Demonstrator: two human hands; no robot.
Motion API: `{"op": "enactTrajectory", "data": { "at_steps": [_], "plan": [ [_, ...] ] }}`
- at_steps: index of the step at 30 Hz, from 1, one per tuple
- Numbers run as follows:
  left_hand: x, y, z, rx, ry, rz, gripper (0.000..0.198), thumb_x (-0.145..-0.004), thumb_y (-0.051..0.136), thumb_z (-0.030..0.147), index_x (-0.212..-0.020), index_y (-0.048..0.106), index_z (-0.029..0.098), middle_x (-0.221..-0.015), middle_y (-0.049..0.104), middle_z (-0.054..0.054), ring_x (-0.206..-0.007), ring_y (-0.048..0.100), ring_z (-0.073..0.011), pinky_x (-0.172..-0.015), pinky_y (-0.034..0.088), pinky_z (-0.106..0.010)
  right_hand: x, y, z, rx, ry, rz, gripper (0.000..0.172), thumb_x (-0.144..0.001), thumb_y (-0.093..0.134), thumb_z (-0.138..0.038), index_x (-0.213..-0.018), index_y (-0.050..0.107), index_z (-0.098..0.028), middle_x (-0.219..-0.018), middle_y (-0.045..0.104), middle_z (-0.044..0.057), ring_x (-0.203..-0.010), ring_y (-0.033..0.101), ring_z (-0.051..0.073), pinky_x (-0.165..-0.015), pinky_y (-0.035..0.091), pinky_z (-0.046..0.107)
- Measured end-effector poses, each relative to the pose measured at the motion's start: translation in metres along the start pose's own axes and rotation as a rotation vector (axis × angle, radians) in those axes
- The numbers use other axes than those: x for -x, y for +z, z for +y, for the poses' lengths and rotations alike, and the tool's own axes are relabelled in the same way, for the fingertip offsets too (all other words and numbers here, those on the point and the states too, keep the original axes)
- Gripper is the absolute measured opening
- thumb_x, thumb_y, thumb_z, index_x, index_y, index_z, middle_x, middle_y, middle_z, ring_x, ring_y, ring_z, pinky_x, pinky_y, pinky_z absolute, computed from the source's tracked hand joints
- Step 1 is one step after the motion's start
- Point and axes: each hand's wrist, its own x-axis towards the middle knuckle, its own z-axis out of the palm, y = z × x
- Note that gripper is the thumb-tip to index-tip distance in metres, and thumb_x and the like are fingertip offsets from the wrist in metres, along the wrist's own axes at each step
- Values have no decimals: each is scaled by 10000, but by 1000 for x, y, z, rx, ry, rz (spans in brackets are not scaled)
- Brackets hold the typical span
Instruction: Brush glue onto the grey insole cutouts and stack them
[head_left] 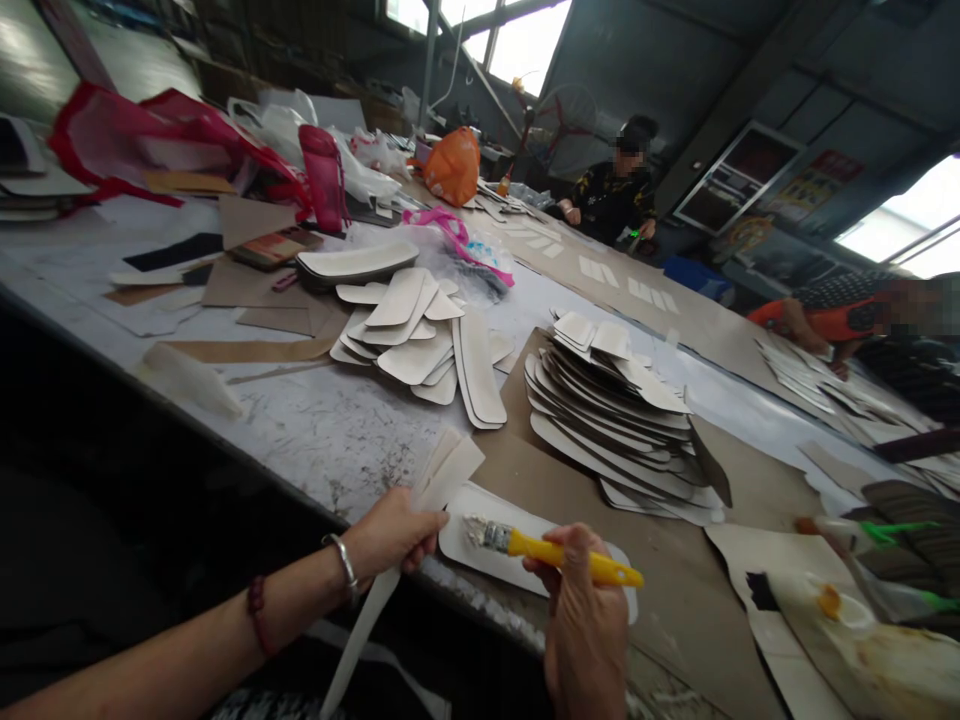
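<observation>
Wrapped round a small bunch of white strips (452, 470), my left hand (396, 532) is at the near table edge; one strip's tail hangs below it. My right hand (589, 630) grips a paintbrush (536, 548) by its yellow handle. The pale-coated bristles are over, and seem to touch, the left part of a long white rounded panel (499, 572) lying flat. My left thumb is beside the panel's left end. Beyond my hands are a tall stack of curved panels (607, 410) and a loose heap of white pieces (412, 335).
To the right, a stained glue container (892, 640) stands near brushes with green handles (892, 535). Brown sheet (536, 470) covers part of the table. A pink bottle (322, 180), an orange bag (454, 168) and plastic bags lie farther back. Two people work across the tables.
</observation>
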Motion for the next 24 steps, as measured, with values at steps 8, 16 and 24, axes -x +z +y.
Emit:
{"op": "enactTrajectory", "data": {
  "at_steps": [8, 16, 24],
  "plan": [
    [-4, 3, -12, -13, 33, 26, 162, -621, 569, 188, -487, 479, 171, -374, 456, 51, -299, 342, -66, -315, 241, -185, -7, -33, 11, 372, -136, 175, 405, -730, 571, -582, -799, 571, -183, -557, 585, -35, -560, 576, 155, -635, 432, 278],
    [2, 1, -10, -9, 46, 3, 297, -503, 653, 396, -492, 448, 181, -320, 409, 71, -281, 315, -60, -293, 225, -169, -16, -82, -6, 713, -464, 289, 343, -815, 492, -509, -752, 568, -181, -693, 572, 27, -655, 547, 177, -668, 419, 312],
    [-5, -1, -22, -43, 40, 22, 321, -540, 627, 443, -483, 456, 178, -373, 452, 44, -299, 352, -71, -294, 263, -175, -22, -89, 3, 861, -949, 222, 111, -859, 521, -246, -816, 573, -158, -773, 535, 42, -720, 525, 154, -696, 440, 295]
  ]
}}
